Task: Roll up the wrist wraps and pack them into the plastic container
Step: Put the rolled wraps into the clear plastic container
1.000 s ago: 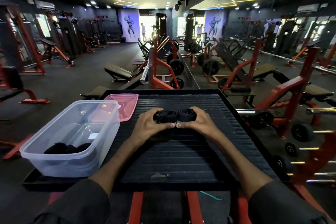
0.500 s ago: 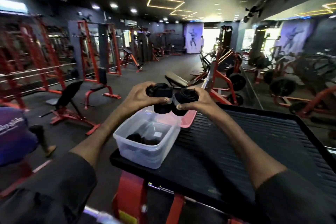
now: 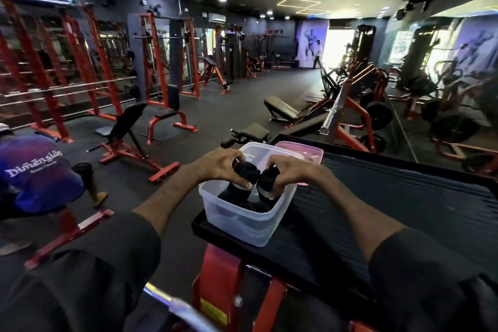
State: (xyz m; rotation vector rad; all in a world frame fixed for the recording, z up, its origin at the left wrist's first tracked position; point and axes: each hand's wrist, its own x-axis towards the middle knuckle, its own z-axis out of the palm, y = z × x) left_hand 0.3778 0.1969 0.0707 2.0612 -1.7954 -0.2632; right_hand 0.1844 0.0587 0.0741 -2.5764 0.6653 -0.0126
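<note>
A clear plastic container (image 3: 242, 224) stands at the left corner of a black ribbed platform (image 3: 390, 213). My left hand (image 3: 218, 167) grips one rolled black wrist wrap (image 3: 244, 172), and my right hand (image 3: 288, 174) grips a second rolled black wrap (image 3: 265, 183). Both rolls sit side by side just inside the container's open top. More dark wraps (image 3: 253, 206) lie at the container's bottom, partly hidden by my hands.
A pink lid (image 3: 304, 149) lies on the platform right behind the container. A person in a blue shirt (image 3: 37, 175) crouches on the floor at the left. Red benches and racks fill the gym floor beyond; a steel bar (image 3: 175, 304) crosses near my left sleeve.
My hands lifted the two rolled wraps off the platform, carried them left over the container and lowered them into its opening. My head turned left.
</note>
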